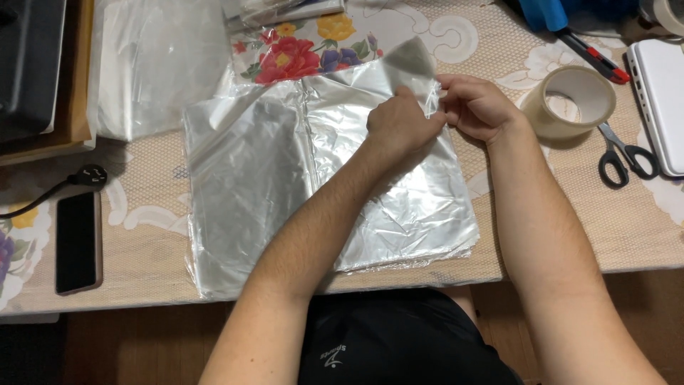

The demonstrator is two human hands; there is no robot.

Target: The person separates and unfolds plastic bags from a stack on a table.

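Both hands meet near the upper right corner of a stack of clear plastic bags (285, 185) lying flat on the tabletop (570, 228), which is covered by a beige cloth with white floral shapes. The left hand (402, 121) rests on the stack with its fingers closed in a pinch on the thin top film at that corner, and the right hand (474, 107) sits just beside it, touching it, fingers likewise pinched on the same raised flap of film (413, 60), which stands up tilted above the stack. The stack lies at the middle of the tabletop, its near edge close to the table's front edge. Behind it is a sheet with a red and yellow flower print (299, 46), and to the left another pile of clear plastic (153, 64). Right of the hands stand a roll of clear packing tape (570, 100), with black-handled scissors (627, 157) just beside it, a white device (659, 93) at the far right, and a red-and-black utility knife (591, 53) behind. A dark smartphone (77, 242) and a black plug (89, 175) lie at the left.
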